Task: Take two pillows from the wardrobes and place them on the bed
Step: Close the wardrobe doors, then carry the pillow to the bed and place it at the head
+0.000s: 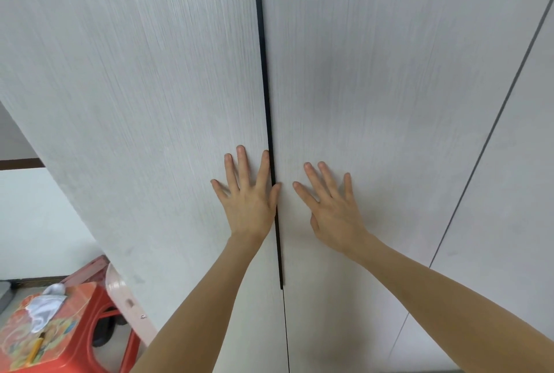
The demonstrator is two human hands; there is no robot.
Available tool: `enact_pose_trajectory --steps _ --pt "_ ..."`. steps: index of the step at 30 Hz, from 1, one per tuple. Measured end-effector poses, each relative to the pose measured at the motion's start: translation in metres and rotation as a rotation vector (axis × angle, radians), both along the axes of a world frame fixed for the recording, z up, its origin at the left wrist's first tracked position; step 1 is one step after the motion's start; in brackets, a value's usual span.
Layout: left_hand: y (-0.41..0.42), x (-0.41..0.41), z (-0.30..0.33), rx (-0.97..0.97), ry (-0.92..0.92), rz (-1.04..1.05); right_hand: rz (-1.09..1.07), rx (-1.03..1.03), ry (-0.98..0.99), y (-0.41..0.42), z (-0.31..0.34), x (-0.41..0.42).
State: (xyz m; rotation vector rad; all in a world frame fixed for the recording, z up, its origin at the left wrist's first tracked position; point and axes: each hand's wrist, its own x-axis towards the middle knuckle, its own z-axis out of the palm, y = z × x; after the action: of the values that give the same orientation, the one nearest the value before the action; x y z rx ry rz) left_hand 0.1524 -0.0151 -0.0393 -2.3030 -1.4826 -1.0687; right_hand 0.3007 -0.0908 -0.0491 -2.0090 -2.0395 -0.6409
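Hands lie flat with fingers spread on the wardrobe doors: left hand [247, 192] on the left door [144, 103], its thumb at the dark vertical gap [267, 103], right hand [331, 207] on the right door [374, 88]. Doors are closed, so the pillows, probably inside, are not visible; the bed is not in view

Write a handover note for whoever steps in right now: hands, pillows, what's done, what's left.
Left hand: open, flat on the left wardrobe door, thumb at the dark centre gap.
Right hand: open, flat on the right wardrobe door.
Both doors look closed; no pillow or bed in view.
Done: nothing visible.
Left: open the doors, take two pillows, place them on the bed.
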Motion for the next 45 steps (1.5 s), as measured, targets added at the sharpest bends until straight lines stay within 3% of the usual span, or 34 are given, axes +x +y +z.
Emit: enact_pose_trajectory --steps 3,7,11,18,24,31,36,45 --pt "-0.005 -0.007 0.001 -0.020 -0.010 -0.055 0.090 0.123 0.156 -0.006 -0.004 -0.011" --pt "-0.022 -0.038 -0.016 -0.093 -0.164 -0.066 0.296 0.171 0.331 -0.016 -0.030 -0.038" --pt "-0.065 -0.099 -0.067 -0.192 -0.263 0.081 0.519 -0.019 0.536 -0.022 -0.063 -0.090" --pt "-0.184 -0.238 -0.146 -0.436 -0.489 0.578 0.801 -0.607 0.596 -0.048 -0.122 -0.222" --pt "-0.307 -0.350 -0.194 -0.455 -0.688 1.062 1.054 -0.920 0.451 -0.092 -0.163 -0.355" --pt "-0.431 -0.427 -0.224 -0.420 -0.953 1.476 1.372 -1.150 0.153 -0.172 -0.195 -0.514" --pt "-0.539 -0.436 -0.227 -0.296 -1.102 1.837 1.663 -1.300 -0.146 -0.280 -0.211 -0.598" --pt "-0.685 -0.388 -0.249 -0.223 -1.276 2.369 2.145 -1.446 -0.577 -0.446 -0.252 -0.655"
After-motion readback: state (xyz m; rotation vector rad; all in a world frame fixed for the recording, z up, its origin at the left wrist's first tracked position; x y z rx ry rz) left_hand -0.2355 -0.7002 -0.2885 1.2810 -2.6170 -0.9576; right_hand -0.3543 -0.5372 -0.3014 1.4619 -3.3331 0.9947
